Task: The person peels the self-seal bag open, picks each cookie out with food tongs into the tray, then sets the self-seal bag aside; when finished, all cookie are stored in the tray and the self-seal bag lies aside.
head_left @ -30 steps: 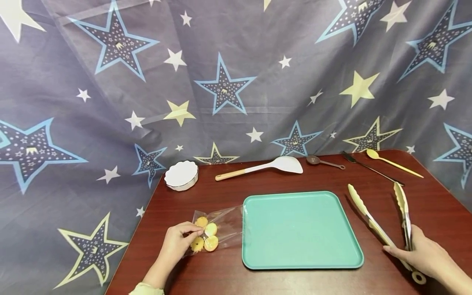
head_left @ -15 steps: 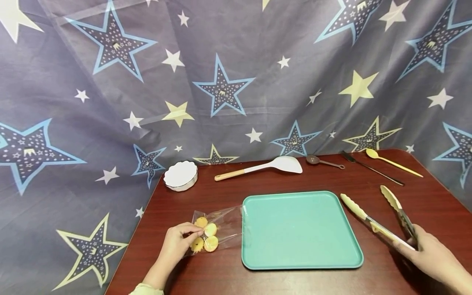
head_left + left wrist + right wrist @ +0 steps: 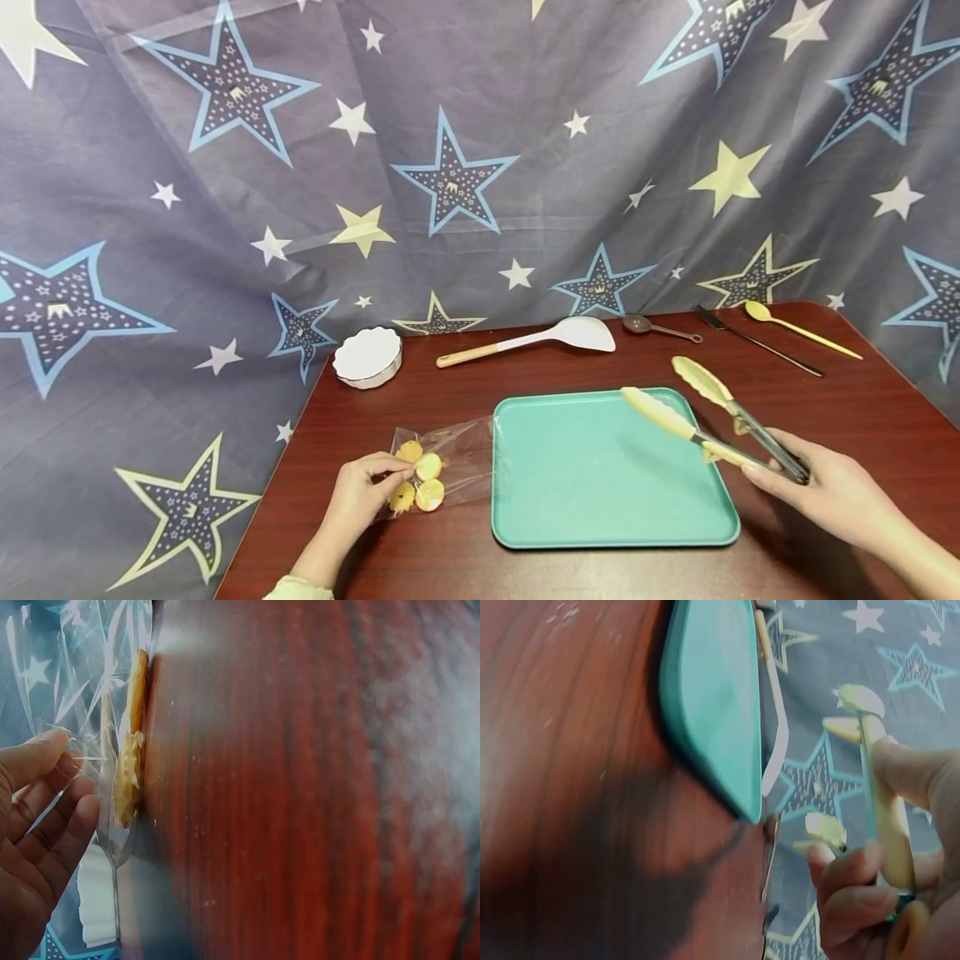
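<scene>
My left hand (image 3: 367, 492) pinches a clear plastic bag (image 3: 465, 454) between thumb and fingertips on the left of the table. Inside the bag lie several round yellow cookies (image 3: 430, 495), seen edge-on in the left wrist view, where the fingers (image 3: 52, 750) grip the film. On the other side, my right hand (image 3: 832, 487) holds a pair of tongs (image 3: 738, 417) with pale yellow scalloped tips and metal arms. The tongs' tips are spread apart with nothing between them and overlap the right part of the green tray (image 3: 600, 525). In the right wrist view, thumb and fingers wrap the tongs' arms.
Along the table's back edge lie a white scalloped dish (image 3: 367, 358), a white spatula (image 3: 585, 334) with a wooden handle, a brown measuring spoon (image 3: 637, 325), a long dark utensil (image 3: 765, 343) and a yellow spoon (image 3: 802, 332). A star-patterned curtain (image 3: 450, 83) hangs behind.
My right hand has lifted the tongs and carried them leftward, from beside the tray to over its right part. The left hand and the bag have stayed put.
</scene>
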Tool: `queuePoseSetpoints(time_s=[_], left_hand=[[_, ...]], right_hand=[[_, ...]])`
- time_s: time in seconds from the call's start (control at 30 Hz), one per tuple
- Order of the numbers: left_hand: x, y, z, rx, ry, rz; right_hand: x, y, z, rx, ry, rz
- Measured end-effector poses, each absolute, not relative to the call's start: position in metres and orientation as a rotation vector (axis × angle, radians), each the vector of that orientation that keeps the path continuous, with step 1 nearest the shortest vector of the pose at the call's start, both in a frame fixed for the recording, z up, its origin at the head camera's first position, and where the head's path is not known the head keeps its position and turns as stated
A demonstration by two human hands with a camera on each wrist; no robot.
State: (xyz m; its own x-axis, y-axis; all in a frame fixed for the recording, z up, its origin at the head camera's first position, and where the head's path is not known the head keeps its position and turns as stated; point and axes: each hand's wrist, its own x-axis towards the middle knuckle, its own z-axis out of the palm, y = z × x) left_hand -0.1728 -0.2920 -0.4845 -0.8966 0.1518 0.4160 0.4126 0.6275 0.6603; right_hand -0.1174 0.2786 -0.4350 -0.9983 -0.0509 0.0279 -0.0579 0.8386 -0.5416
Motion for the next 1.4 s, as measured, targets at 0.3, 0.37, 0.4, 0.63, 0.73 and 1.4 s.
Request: queuePoseSetpoints(time_s=[0.3, 0.37, 0.4, 0.63, 0.73, 1.4], left_hand=[[-0.172, -0.293, -0.484, -0.413, -2.540, -1.190], [-0.172, -0.293, -0.485, -0.404, -2.545, -1.193], [-0.172, -0.293, -0.485, -0.400, -2.547, -1.197], [-0.172, -0.293, -0.485, -0.403, -2.542, -1.221], [-0.172, -0.292, -0.485, -0.409, -2.538, -1.213], [-0.171, -0.290, -0.482, -0.443, -2.534, -1.275]], right_hand=[[-0.128, 0.239, -0.428, 0.352, -2.884, 0.970], [-0.131, 0.231, -0.428, 0.406, -2.875, 1.050], [-0.132, 0.227, -0.427, 0.436, -2.878, 1.088], [-0.141, 0.201, -0.425, 0.655, -2.873, 1.193], [-0.145, 0.191, -0.425, 0.733, -2.861, 1.206], [-0.172, 0.132, -0.427, 0.948, -2.924, 1.079]])
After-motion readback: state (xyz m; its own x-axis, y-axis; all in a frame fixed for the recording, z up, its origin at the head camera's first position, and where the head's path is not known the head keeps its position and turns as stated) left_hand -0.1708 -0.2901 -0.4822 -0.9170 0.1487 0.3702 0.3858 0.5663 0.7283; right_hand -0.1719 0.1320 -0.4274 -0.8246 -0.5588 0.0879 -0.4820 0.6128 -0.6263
